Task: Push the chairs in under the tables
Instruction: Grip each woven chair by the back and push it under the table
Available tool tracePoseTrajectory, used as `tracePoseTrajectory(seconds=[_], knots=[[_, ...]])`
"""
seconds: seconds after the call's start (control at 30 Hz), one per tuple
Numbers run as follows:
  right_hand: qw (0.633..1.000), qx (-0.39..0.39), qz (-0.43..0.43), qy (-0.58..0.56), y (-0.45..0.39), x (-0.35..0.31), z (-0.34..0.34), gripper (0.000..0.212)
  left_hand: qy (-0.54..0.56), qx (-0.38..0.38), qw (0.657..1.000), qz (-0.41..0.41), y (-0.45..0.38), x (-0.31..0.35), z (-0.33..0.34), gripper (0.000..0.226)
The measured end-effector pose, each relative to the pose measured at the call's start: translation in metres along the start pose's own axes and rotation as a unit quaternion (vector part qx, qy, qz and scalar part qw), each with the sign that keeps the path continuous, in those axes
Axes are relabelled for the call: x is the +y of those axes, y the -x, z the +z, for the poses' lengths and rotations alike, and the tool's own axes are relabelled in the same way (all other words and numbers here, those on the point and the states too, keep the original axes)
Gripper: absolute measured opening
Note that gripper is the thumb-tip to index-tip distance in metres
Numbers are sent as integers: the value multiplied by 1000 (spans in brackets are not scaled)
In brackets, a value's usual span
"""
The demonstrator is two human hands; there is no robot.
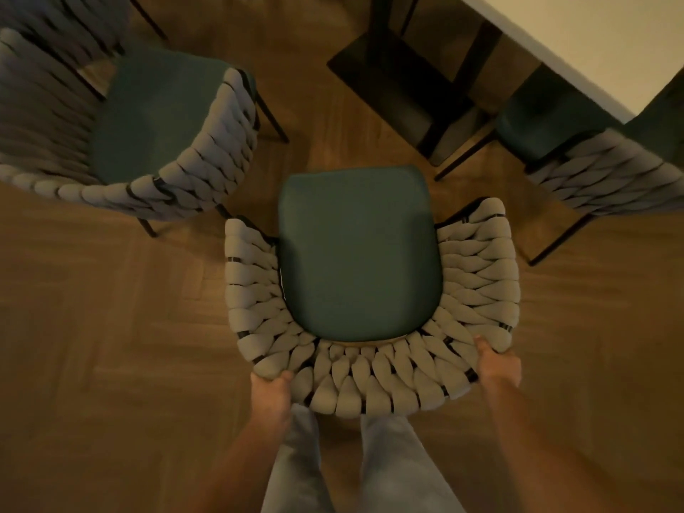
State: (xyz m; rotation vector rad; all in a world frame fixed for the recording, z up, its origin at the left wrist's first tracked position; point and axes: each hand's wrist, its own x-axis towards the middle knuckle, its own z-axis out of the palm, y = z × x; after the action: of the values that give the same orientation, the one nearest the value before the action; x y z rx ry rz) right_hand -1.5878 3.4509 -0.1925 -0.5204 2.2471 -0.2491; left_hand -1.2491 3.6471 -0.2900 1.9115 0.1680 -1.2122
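Observation:
A chair (359, 249) with a dark green seat and a curved back of thick woven grey rope stands on the floor right in front of me. My left hand (272, 392) grips the back's rim at its left rear, thumb over the top. My right hand (498, 362) grips the rim at its right rear the same way. The white table (577, 38) is at the top right, its dark pedestal base (399, 79) on the floor ahead of the chair. The chair's seat is clear of the table top.
A second matching chair (159, 116) stands at the left, turned at an angle. A third chair (599, 168) at the right has its seat partly under the table. The floor is wood parquet (111, 327). My grey-trousered legs (388, 464) are just behind the held chair.

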Motion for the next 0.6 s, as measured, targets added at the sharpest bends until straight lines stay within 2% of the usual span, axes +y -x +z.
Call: tracePoseTrajectory(seconds=[0.17, 0.37, 0.5, 0.6], knots=[[999, 22, 24, -30, 21, 5, 26, 55, -2, -39, 999, -4, 9, 80, 3, 60], [996, 26, 53, -70, 42, -2, 51, 65, -51, -37, 998, -24, -28, 124, -9, 55], [991, 27, 72, -114, 56, -13, 66, 61, -105, -34, 994, -11, -47, 149, -15, 52], [983, 30, 90, -156, 66, -19, 75, 62, -129, -59, 990, 24, -51, 176, -9, 35]])
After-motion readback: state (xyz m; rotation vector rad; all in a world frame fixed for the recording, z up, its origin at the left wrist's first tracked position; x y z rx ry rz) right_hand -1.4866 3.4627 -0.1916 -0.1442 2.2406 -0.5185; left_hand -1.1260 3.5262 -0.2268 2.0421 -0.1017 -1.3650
